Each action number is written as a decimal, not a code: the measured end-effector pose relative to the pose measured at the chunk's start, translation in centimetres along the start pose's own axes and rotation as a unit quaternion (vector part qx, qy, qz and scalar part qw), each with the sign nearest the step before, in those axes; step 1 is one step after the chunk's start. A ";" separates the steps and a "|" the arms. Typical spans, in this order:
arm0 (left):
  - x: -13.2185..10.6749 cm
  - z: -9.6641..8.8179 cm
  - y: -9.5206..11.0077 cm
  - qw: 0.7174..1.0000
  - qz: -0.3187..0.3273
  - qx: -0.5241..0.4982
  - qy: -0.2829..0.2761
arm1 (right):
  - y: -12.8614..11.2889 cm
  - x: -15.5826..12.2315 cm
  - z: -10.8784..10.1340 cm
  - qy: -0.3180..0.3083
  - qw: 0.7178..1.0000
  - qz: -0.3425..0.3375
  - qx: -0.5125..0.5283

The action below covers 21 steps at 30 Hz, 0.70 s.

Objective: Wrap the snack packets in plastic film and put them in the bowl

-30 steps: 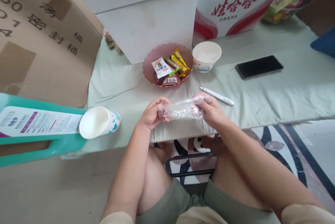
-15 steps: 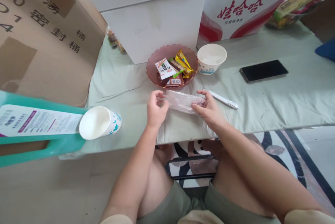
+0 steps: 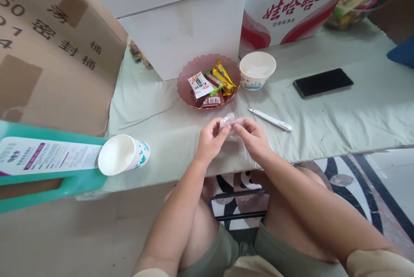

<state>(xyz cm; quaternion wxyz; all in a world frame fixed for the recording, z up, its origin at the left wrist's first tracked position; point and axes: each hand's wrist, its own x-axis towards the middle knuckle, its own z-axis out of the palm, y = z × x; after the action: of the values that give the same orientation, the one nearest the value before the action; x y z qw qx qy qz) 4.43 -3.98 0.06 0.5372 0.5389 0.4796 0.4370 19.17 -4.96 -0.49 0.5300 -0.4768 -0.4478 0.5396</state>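
A clear plastic bag [image 3: 229, 119], bunched up, is pinched between my two hands just above the cloth. My left hand [image 3: 211, 139] grips its left side, thumb pressed against the fingers. On its right side my right hand [image 3: 254, 138] closes with thumb and fingertips. Behind them lies a pink scalloped bowl [image 3: 184, 91] holding several wrapped snacks [image 3: 211, 83]. To the right of my right hand rests a white utility knife [image 3: 271, 120]. A paper bowl [image 3: 258, 71] with blue print stands beside the pink one.
A paper cup [image 3: 123, 155] is at the table's left edge, by a green container [image 3: 84, 186]. Cardboard [image 3: 58, 83] and white boxes [image 3: 194, 35] stand behind. A phone [image 3: 323, 83] lies at right on the cloth [image 3: 343, 126]; a snack-filled bowl [image 3: 346, 20] sits farther back.
My left hand has moved right, from beside the bag's free end to gripping it. The bag, stretched out before, is now crumpled between both hands. The view has shifted slightly.
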 end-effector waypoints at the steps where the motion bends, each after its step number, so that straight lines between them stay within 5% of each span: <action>1: 0.1 0.0 0.1 1.000 0.000 0.007 0.013 | -0.1 0.2 -0.3 0.031 0.998 -0.028 -0.047; 3: 0.4 0.2 0.4 1.000 -0.002 0.009 0.015 | -0.3 0.6 -1.1 0.044 0.993 -0.055 -0.090; 7: 1.0 1.2 0.9 1.000 -0.011 -0.014 0.008 | -0.8 0.9 -2.3 -0.051 0.998 0.015 -0.042; 11: 1.6 2.7 0.9 0.999 -0.005 0.028 0.033 | -1.3 1.0 -3.4 0.045 0.999 0.009 -0.028; 15: 2.0 3.4 1.0 0.984 0.066 0.083 0.142 | -1.6 1.3 -5.0 0.108 0.994 -0.005 -0.003; 17: 2.8 3.8 2.4 0.966 0.114 0.120 0.197 | -1.8 1.6 -5.7 0.108 0.994 -0.001 0.027; 21: 7.7 6.0 8.8 0.863 0.280 0.343 0.243 | -2.5 2.6 -6.3 0.124 0.988 0.005 0.090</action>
<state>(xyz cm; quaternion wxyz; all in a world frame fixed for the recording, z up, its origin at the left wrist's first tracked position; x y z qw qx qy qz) 12.00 2.99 8.27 0.0398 0.6775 0.5438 0.4937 25.80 -2.37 0.98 0.6193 -0.4928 -0.3261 0.5170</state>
